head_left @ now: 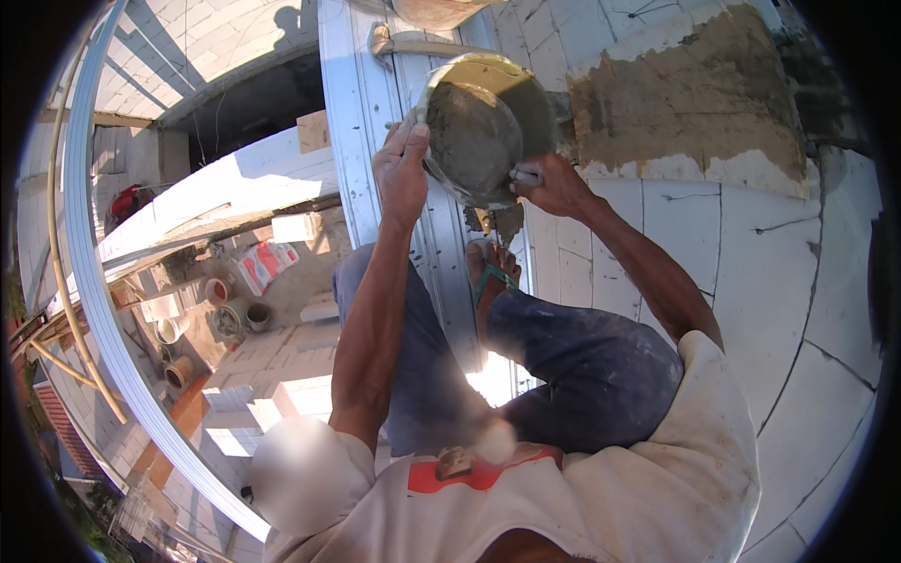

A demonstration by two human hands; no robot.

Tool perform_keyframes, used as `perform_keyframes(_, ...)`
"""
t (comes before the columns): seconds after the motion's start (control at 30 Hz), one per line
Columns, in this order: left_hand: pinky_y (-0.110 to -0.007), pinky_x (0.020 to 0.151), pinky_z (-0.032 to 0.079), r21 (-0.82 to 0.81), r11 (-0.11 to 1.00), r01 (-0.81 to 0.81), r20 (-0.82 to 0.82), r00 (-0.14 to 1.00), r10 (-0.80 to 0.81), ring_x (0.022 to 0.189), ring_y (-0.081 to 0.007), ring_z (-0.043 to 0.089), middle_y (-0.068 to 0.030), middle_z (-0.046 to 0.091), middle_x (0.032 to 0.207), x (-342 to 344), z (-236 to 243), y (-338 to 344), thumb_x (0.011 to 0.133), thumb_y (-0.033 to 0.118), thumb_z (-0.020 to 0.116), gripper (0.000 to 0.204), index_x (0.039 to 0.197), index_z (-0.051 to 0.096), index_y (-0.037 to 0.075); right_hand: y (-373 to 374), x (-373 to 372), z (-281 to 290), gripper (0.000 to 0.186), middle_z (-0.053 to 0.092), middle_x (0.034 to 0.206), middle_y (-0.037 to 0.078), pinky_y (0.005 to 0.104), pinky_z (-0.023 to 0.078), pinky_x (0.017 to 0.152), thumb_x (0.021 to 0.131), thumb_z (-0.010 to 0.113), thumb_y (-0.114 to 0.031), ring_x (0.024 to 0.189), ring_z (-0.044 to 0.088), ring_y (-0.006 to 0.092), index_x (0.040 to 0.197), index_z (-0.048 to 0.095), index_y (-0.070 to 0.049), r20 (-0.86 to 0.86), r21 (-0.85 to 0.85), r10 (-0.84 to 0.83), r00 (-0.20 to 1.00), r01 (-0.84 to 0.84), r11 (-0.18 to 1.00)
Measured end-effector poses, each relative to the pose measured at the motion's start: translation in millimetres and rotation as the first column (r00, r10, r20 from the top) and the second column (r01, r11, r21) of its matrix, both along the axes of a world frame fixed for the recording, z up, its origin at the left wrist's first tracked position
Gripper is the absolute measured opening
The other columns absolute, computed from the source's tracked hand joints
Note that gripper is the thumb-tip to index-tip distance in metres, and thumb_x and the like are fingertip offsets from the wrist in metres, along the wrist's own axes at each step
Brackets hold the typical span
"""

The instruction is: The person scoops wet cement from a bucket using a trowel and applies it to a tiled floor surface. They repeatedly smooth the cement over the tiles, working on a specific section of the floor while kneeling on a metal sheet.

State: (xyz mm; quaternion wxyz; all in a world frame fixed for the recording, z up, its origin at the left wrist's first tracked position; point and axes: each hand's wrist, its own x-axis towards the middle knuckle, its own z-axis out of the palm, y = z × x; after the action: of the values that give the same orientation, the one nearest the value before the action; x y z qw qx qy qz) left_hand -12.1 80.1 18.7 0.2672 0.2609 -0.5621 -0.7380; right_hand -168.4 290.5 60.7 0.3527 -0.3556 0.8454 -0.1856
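Observation:
A round bucket (540, 89) holding wet grey mortar (469, 127) stands at the upper middle, on a pale metal scaffold plank (361, 122). At its left rim my left hand (404, 164) grips the edge, thumb and fingers pressed to it. My right hand (554, 185) is closed in a fist at the bucket's lower right rim, beside the mortar. What lies inside that fist is hidden. Just beyond the bucket lies a wooden-handled hammer (427, 47).
White block wall (676, 225) fills the right side, with a patch of brown-grey plaster (685, 94). My sandaled foot (493, 267) rests below the bucket. On the left, past the plank, the ground far below holds buckets (218, 291) and a sack (267, 266). A metal rail (89, 188) curves there.

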Motion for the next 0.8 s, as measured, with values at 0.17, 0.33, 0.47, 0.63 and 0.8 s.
perform_keyframes(0.17, -0.031, 0.102, 0.045, -0.031, 0.999, -0.013, 0.045, 0.999, 0.015, 0.116, -0.017, 0.057, -0.0099, 0.065, 0.128, 0.2, 9.0, 1.2, 0.109, 0.023, 0.058, 0.043, 0.139, 0.063, -0.006, 8.7, 7.1, -1.8, 0.033, 0.074, 0.092, 0.024, 0.0452, 0.055, 0.081, 0.085, 0.076, -0.024, 0.089, 0.073, 0.0385, 0.105, 0.075, 0.001, 0.015, -0.069, -0.078, 0.997, 0.079, 0.994)
perform_keyframes(0.33, -0.035, 0.104, 0.052, 0.088, 0.995, -0.05, 0.008, 0.999, 0.05, 0.123, -0.0205, 0.061, -0.0135, 0.065, 0.136, 2.3, -14.3, -6.5, 0.11, 0.026, 0.055, 0.048, 0.146, 0.056, -0.006, 0.8, 6.7, 5.7, 0.036, 0.074, 0.092, 0.023, 0.0432, 0.055, 0.079, 0.085, 0.077, -0.028, 0.087, 0.073, 0.0352, 0.106, 0.076, 0.002, 0.089, -0.06, -0.116, 0.989, 0.122, 0.991)
perform_keyframes(0.47, -0.035, 0.101, 0.052, 0.161, 0.98, -0.121, 0.052, 0.992, 0.114, 0.118, -0.02, 0.063, -0.0128, 0.067, 0.131, 5.1, -17.5, -10.3, 0.11, 0.025, 0.054, 0.046, 0.142, 0.059, -0.008, -7.0, 6.4, 14.0, 0.042, 0.075, 0.096, 0.021, 0.0421, 0.056, 0.08, 0.086, 0.078, -0.03, 0.086, 0.073, 0.0311, 0.111, 0.074, 0.004, 0.107, -0.061, -0.135, 0.985, 0.142, 0.988)
perform_keyframes(0.63, -0.03, 0.102, 0.046, 0.318, 0.92, -0.231, 0.087, 0.973, 0.215, 0.114, -0.0164, 0.062, -0.0119, 0.071, 0.124, 6.5, -20.7, -16.3, 0.109, 0.022, 0.056, 0.044, 0.137, 0.062, -0.011, -17.0, 4.7, 29.9, 0.046, 0.075, 0.101, 0.019, 0.04, 0.058, 0.08, 0.089, 0.077, -0.03, 0.086, 0.073, 0.0264, 0.118, 0.072, 0.005, -0.014, -0.135, -0.093, 0.996, 0.091, 0.987)
perform_keyframes(0.8, -0.031, 0.102, 0.047, 0.322, 0.888, -0.328, 0.183, 0.942, 0.281, 0.113, -0.0191, 0.064, -0.0127, 0.07, 0.127, 13.2, -31.1, -23.9, 0.11, 0.02, 0.052, 0.042, 0.138, 0.062, -0.009, -28.6, 15.5, 102.6, 0.042, 0.075, 0.101, 0.018, 0.0397, 0.058, 0.079, 0.092, 0.076, -0.029, 0.086, 0.074, 0.0258, 0.118, 0.073, 0.004, 0.074, -0.084, -0.15, 0.986, 0.156, 0.984)
